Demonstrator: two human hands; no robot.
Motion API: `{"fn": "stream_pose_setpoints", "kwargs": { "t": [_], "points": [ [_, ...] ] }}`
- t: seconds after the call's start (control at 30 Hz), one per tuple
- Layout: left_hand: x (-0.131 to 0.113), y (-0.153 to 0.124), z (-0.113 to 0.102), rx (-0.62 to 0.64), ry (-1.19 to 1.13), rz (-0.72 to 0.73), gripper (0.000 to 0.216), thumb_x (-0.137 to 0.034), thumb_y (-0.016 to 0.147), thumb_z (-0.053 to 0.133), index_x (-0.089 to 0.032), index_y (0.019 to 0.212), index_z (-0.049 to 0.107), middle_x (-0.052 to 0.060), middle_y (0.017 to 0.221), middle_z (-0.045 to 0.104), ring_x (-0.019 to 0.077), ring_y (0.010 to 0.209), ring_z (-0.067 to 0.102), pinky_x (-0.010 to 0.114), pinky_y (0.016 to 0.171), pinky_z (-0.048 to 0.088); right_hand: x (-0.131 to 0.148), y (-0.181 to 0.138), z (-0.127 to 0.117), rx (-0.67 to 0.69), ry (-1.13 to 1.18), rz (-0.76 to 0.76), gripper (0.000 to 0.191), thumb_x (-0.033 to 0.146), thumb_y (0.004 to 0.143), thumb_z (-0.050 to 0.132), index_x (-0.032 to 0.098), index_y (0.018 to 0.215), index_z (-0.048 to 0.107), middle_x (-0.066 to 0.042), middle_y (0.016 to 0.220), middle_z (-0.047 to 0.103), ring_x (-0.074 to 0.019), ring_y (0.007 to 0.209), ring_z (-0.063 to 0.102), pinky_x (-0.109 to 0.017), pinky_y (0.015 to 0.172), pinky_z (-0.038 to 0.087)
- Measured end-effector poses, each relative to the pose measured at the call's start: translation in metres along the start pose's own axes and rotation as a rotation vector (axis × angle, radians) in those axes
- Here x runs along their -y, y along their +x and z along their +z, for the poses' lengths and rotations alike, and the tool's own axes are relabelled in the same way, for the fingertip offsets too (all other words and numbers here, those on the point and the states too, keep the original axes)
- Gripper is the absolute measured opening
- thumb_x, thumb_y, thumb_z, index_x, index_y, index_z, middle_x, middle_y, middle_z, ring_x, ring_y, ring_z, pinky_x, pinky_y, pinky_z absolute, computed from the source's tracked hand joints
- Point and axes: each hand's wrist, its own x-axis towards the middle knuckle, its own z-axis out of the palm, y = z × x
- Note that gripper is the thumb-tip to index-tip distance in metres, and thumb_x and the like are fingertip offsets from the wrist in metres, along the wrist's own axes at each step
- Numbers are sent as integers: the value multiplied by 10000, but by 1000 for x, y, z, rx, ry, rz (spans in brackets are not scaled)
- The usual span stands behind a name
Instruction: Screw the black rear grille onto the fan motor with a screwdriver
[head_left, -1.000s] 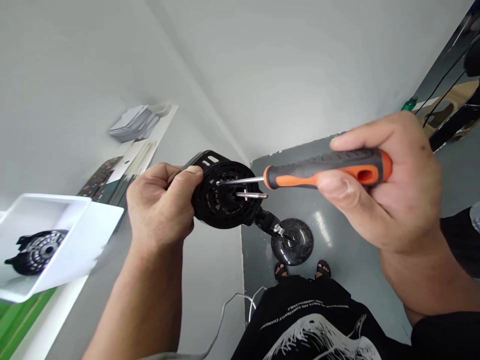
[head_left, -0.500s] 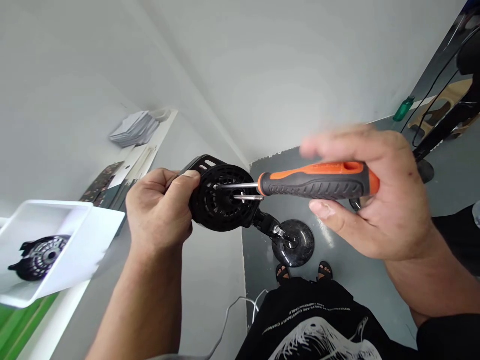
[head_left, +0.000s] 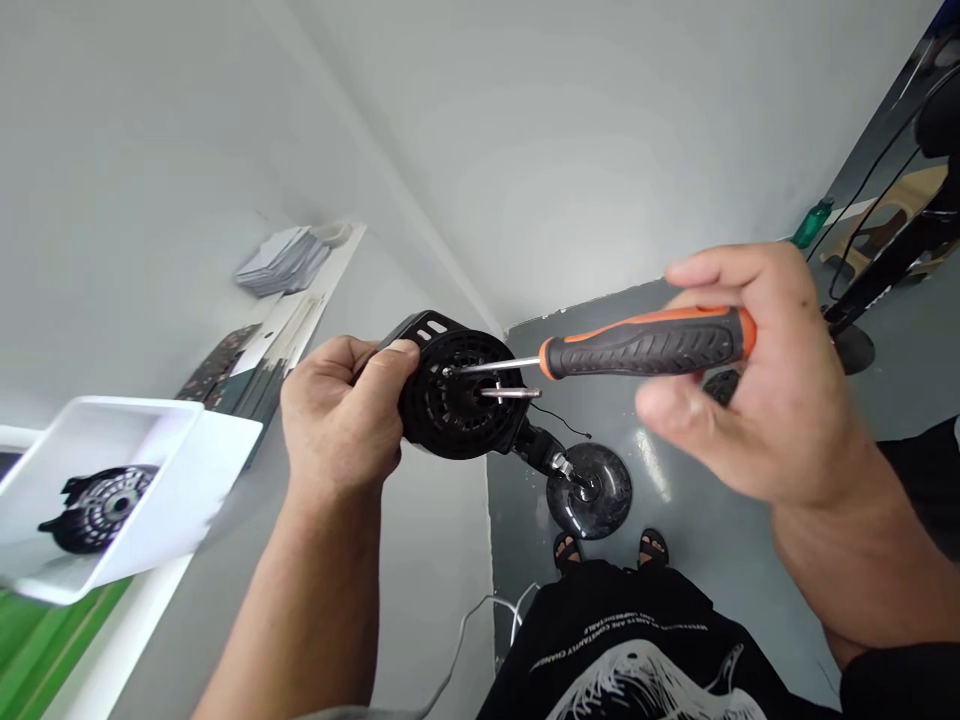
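Over the grey floor (head_left: pixel 705 545), the left hand (head_left: pixel 341 420) clasps the black housing (head_left: pixel 454 432). To the housing's right, the right hand (head_left: pixel 784 400) has loosened wide around the screwdriver (head_left: pixel 645 346) since a second ago.

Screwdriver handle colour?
The screwdriver handle is dark grey and orange, the grey part ridged; best seen in the head view.

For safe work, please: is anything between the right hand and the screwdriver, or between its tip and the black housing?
Nothing visible blocks the right hand or screwdriver; beside the latter, a metal rod projects from the black housing.
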Motion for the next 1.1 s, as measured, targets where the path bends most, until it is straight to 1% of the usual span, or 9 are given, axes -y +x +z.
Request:
{"fn": "stream_pose_setpoints", "kwargs": {
  "t": [0.1, 0.23, 0.33, 0.4, 0.5, 0.67, 0.8, 0.97, 1.1],
  "points": [
    [0, 0, 1, 4, -10, 4, 263, -420, 528, 729, -249, 548, 529, -41, 429, 428, 113, 418, 385, 247, 336, 271, 1, 0, 0, 42, 53, -36, 398, 285, 929, 753, 236, 1285, 581, -69, 1226, 728, -231, 1061, 764, -374, 816, 716],
    [3, 0, 0, 14, -14, 26, 262, -432, 546, 744, -253, 592, 559, -44, 441, 439, 120, 413, 384, 262, 333, 262, -1, 0, 0, -86, -43, -14, 299, 370, 939, 809, 250, 1132, 614, -1, 874, 695, -165, 747, 714, -265, 535, 613],
    [3, 0, -1, 14, 6, 26, 265, -439, 557, 744, -256, 587, 555, -41, 442, 443, 123, 409, 380, 274, 337, 263, -4, -1, -3, 5, -22, 7, 501, 369, 905, 805, 260, 1337, 575, -82, 1234, 698, -236, 1048, 756, -363, 780, 707],
    [4, 0, 0, 13, 2, 43, 262, -434, 559, 741, -255, 579, 551, -43, 440, 435, 121, 414, 376, 275, 346, 265, -3, -1, -5, 34, -1, -12, 446, 298, 889, 801, 266, 1285, 598, -65, 1214, 710, -247, 1095, 751, -387, 848, 708],
    [5, 1, 1, 21, -10, 57, 265, -425, 569, 745, -255, 576, 541, -45, 448, 436, 123, 425, 380, 278, 352, 265, -2, 0, -7, -50, -58, 18, 210, 325, 944, 782, 256, 1073, 632, -8, 929, 718, -161, 784, 718, -265, 568, 619],
    [8, 2, 2, 22, -34, 67, 259, -413, 584, 766, -249, 616, 568, -43, 480, 456, 127, 452, 405, 284, 366, 278, -4, 1, -8, 75, 51, -13, 498, 294, 886, 806, 237, 1331, 589, -98, 1309, 707, -211, 996, 762, -324, 713, 693],
    [8, 2, 2, 41, -22, 54, 268, -425, 594, 762, -253, 613, 557, -40, 476, 446, 130, 440, 392, 286, 356, 285, -5, -1, -6, -64, -36, -1, 240, 317, 951, 789, 241, 1122, 638, -10, 926, 696, -136, 727, 706, -241, 551, 607],
    [9, 3, 2, 42, -37, 56, 271, -423, 600, 769, -255, 620, 558, -41, 469, 453, 131, 428, 398, 281, 345, 284, -7, -1, -7, 55, 65, 21, 540, 310, 880, 817, 261, 1359, 572, -76, 1218, 715, -178, 863, 731, -315, 648, 671],
    [9, 2, 2, 33, -27, 69, 265, -428, 601, 773, -251, 633, 578, -40, 472, 460, 134, 431, 410, 282, 344, 292, -7, 0, -6, -67, -48, -25, 258, 287, 952, 773, 261, 1175, 646, -4, 932, 729, -127, 690, 700, -253, 574, 622]
  ]
}}
